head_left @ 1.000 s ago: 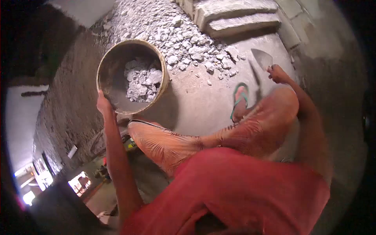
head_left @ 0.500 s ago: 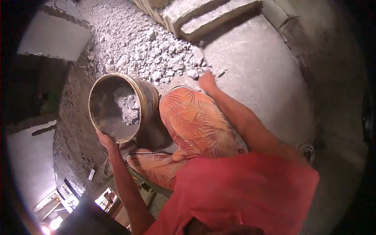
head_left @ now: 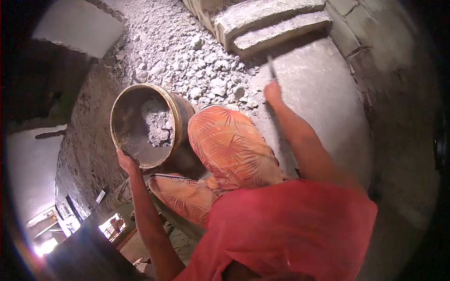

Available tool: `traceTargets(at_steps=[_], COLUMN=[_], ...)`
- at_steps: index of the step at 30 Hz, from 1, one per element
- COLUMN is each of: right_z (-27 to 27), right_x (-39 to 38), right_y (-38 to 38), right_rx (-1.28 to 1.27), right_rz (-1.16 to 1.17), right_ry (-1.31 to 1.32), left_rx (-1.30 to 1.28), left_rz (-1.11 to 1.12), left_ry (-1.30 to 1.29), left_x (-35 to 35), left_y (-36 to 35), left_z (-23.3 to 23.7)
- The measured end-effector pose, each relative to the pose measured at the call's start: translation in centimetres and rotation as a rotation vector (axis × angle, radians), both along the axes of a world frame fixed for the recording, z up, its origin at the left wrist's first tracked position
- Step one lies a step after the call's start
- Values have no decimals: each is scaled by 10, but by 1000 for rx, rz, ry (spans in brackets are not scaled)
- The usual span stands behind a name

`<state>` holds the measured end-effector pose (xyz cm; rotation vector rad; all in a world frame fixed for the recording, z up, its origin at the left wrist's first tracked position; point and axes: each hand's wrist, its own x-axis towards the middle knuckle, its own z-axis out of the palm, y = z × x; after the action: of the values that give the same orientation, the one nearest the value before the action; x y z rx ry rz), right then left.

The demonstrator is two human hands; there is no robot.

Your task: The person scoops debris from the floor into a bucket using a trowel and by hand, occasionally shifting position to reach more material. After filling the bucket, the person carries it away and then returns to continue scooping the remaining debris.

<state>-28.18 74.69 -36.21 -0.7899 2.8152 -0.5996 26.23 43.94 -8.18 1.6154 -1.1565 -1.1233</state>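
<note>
In the head view, we are gripping the rim of the bucket (head_left: 129, 119) with our left hand (head_left: 126, 161), at its near left edge, and the bucket is standing on the left, its mouth leaning towards us. Pale broken lumps (head_left: 161, 129) are lying inside, gathered on the right side of the wall. Our right hand (head_left: 273, 92) is closing round a thin-bladed tool (head_left: 272, 68), which is pointing to the far side over the bare floor (head_left: 323, 93), right of the rubble heap (head_left: 187, 70) and just short of the concrete steps (head_left: 276, 23). For good work here, we are best holding the rim firmly so the bucket is not rocking, leaving its mouth open to the heap, gripping the tool without strain and guiding its blade low and flat, clear of the step edge and of our bent knee (head_left: 229, 133). Small loads are probably spilling less than heaped ones. The blade is blurring and showing nearly edge-on, so we are not making out its shape or whether anything is resting on it. The left fingers beyond the rim are partly hiding, the bucket's base is disappearing behind its wall, and the dark edges are cutting off the surroundings.
</note>
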Motion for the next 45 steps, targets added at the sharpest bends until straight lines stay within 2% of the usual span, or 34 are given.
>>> traceTargets(at_steps=[1,3,5,7,10,11,12,13,14,16,17,19,20,21,22,23,25,26,28,31,32,34,36,39,41,43,45], right_z=[17,50,69,96,103,104,111,135,127,120,119,113,93,71,78,63,11,28,55,73,74,73,66,114,13,19,32], right_x=[23,80,98,95,72,56,50,48,46,45,58,73,70,71,72,70,53,48,46,48,47,39,19,9,-15,2,10], right_y=[-19,-42,-31,0,69,101,138,162,197,244,244,225,205,188,157,154,165,166,156,140,127,86,8,-92,-133,-168,-169], right_rx=[4,-193,-235,108,-178,-55,-210,-39,-92,274,278,132,76,16,199,196,195,66,3,-14,-4,7,134,240,-187,-191,-207], right_rz=[60,-14,18,603,356,322,288,66,44,86,107,-68,127,317,323,343,412,438,552,599,621,658,587,547,1014,827,724], right_ry=[-10,-16,7,-20,15,-84,-47,-195,-158,-315,-316,-435,-364,-299,-345,-347,-330,-285,-324,-388,-371,-351,-296,-638,134,11,-323], left_rx=[-30,-48,-58,-147,-207,-202,-107,-6,6,62,61,-33,-71,-5,54,50,-118,-114,-43,-70,-9,-17,-37,-87,-33,-32,-79], left_rz=[4,-40,-87,-50,-24,-23,38,95,85,230,251,82,7,109,201,221,99,119,45,32,19,22,30,66,92,141,55], left_ry=[14,76,141,-139,-118,-129,143,419,417,169,166,-174,-349,-276,-197,-201,-226,-230,-406,-264,-322,-265,-213,-143,-134,-124,-82], left_x=[-5,27,35,37,37,34,28,18,8,-5,-5,-1,3,-11,-33,-42,-52,-52,-38,-9,-5,-2,-1,-3,-7,-10,-13], left_y=[3,-9,-10,3,12,15,16,15,11,0,-8,-31,-39,-37,-33,-34,-41,-51,-61,-71,-78,-77,-81,-81,-81,-74,-67], left_z=[4,-28,-41,-40,-49,-47,-42,-36,-28,-9,-7,-8,-5,9,26,33,36,35,37,10,8,5,4,2,4,10,16])
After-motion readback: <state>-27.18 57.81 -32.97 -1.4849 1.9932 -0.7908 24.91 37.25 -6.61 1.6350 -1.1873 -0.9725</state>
